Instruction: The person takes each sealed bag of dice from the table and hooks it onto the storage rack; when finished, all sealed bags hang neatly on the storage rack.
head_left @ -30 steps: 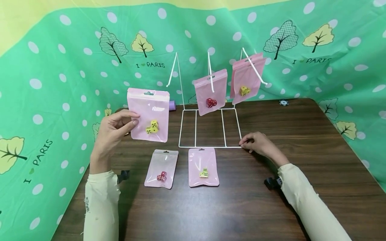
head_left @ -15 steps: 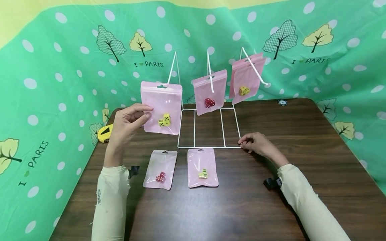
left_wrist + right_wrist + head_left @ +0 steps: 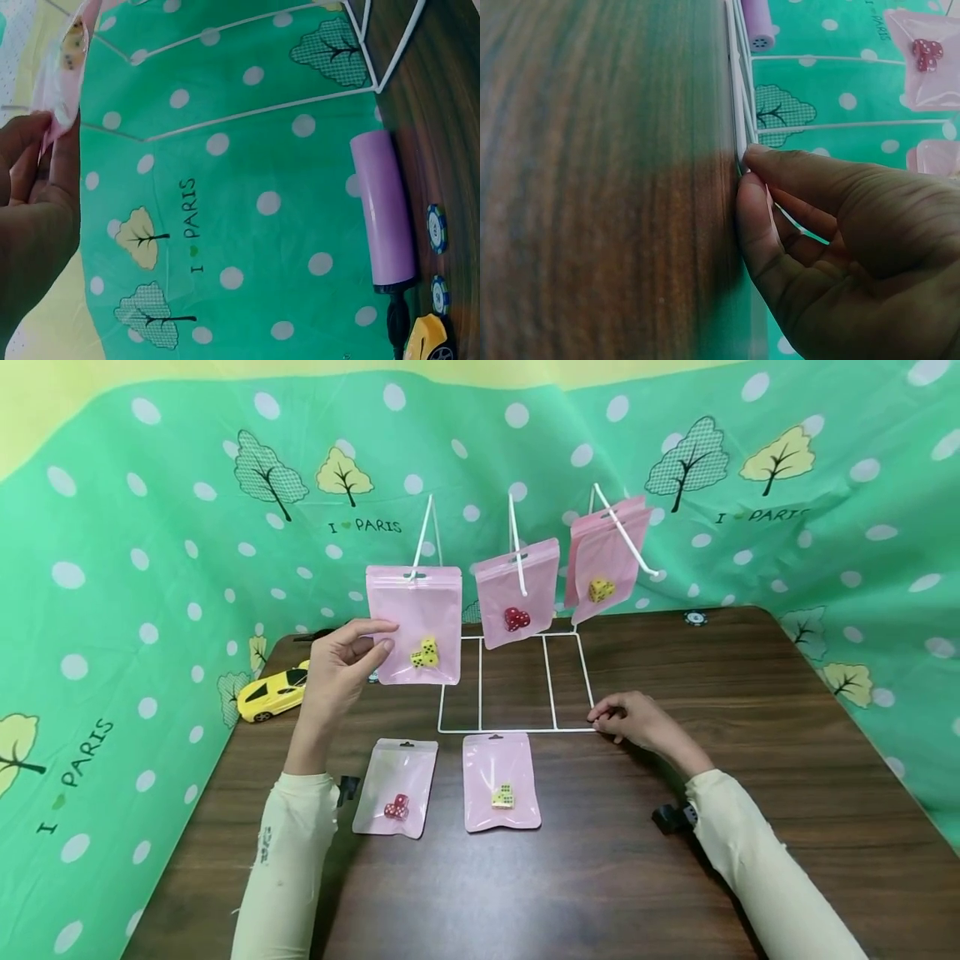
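Observation:
My left hand (image 3: 345,664) pinches the left edge of a pink zip bag (image 3: 397,610) with yellow dice in it. The bag hangs upright at the left hook (image 3: 422,539) of a white wire rack (image 3: 510,731). That hook's tip overlaps the bag's hang hole; whether it passes through, I cannot tell. In the left wrist view the same bag (image 3: 56,90) is seen edge-on. My right hand (image 3: 637,722) pinches the front right corner of the rack's base, as the right wrist view shows with the thumb and finger on the wire (image 3: 739,112).
A bag with red dice (image 3: 517,581) hangs on the middle hook, and pink bags (image 3: 607,556) on the right one. Two bags lie in front: red dice (image 3: 393,777), yellow dice (image 3: 498,768). A yellow toy car (image 3: 273,693), purple pump (image 3: 384,210) and poker chips (image 3: 436,229) are behind.
My left hand has carried the yellow-dice bag rightward and slightly up to the left hook. The toy car has come into sight behind the arm. My right hand keeps its hold on the rack's corner.

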The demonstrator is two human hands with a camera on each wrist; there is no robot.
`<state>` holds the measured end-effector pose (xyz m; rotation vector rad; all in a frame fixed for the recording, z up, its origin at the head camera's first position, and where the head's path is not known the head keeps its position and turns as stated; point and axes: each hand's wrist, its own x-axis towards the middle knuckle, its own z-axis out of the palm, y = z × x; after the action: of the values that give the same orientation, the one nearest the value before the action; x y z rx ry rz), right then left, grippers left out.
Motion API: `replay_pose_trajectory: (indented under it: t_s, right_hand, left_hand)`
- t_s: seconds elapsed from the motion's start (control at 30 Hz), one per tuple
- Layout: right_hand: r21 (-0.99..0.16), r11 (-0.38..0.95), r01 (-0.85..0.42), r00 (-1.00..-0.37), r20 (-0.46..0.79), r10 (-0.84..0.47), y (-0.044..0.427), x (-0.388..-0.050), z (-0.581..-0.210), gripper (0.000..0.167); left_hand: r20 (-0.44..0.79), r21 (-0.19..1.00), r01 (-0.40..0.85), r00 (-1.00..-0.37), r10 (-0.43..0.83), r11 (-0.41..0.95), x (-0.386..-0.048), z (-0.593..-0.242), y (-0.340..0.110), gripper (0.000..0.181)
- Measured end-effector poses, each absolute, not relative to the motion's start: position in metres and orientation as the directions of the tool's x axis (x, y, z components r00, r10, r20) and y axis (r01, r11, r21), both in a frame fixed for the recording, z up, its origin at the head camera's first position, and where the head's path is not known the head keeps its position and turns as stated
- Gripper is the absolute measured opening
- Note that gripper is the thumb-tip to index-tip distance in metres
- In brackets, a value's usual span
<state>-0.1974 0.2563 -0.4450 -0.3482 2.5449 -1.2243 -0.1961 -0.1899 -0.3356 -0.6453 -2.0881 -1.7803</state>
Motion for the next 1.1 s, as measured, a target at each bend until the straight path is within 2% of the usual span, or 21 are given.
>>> replay_pose_trajectory:
  t_s: [0.77, 1.1]
  right_hand:
    - [-0.787, 0.612, -0.084, -0.936, -0.148, -0.319, 0.255, -0.196, -0.45, 0.015]
    - [-0.796, 0.599, -0.087, -0.938, -0.138, -0.319, 0.255, -0.197, -0.45, 0.014]
  left_hand:
    - [0.403, 0.891, 0.39, -0.915, -0.01, 0.232, -0.265, -0.333, -0.169, 0.025]
    - [0.374, 0.915, 0.365, -0.927, -0.024, 0.171, -0.287, -0.33, -0.164, 0.028]
